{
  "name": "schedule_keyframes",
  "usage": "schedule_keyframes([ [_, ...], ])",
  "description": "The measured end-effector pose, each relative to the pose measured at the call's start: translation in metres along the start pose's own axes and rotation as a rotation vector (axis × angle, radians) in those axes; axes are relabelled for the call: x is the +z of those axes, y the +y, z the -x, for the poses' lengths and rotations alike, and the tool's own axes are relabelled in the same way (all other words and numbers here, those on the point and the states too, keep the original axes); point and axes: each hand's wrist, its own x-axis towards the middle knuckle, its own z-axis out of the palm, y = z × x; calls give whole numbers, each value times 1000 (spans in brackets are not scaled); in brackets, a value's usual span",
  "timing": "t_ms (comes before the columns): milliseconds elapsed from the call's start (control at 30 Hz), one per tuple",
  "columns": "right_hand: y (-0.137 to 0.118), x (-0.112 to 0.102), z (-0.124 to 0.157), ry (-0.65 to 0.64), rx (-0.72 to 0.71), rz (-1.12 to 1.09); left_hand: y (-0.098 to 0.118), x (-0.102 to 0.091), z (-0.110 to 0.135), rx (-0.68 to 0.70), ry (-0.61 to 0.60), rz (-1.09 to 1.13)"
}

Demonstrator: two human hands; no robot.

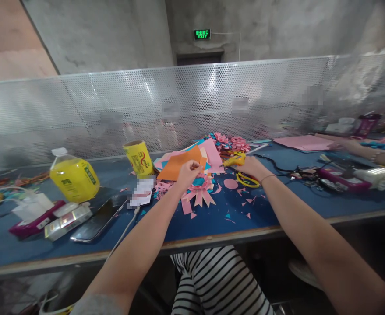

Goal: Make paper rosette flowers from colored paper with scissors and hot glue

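My left hand is closed in a pinch on the edge of an orange paper sheet that lies on a stack of pink and blue sheets. My right hand is wrapped round a yellow glue gun, resting on the blue table top. Between my hands lies a pink paper rosette with ribbon tails. Yellow-handled scissors lie just under my right wrist. Pink and blue paper scraps are scattered around.
A yellow drink bottle, a yellow tube, a phone, boxed items and a white cable sit at left. Finished paper flowers lie behind. Another person's arm rests at far right near pink paper. A perforated metal screen backs the table.
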Motion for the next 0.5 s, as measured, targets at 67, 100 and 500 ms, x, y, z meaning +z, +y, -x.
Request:
schedule_keyframes([
  [67,-14,-6,1,47,76,-1,0,0,1,-8,-8,18],
  [100,-21,-8,1,97,118,-26,1,0,1,-16,-13,24],
  [500,-55,-4,10,289,-23,-138,10,3,6,-53,-40,38],
])
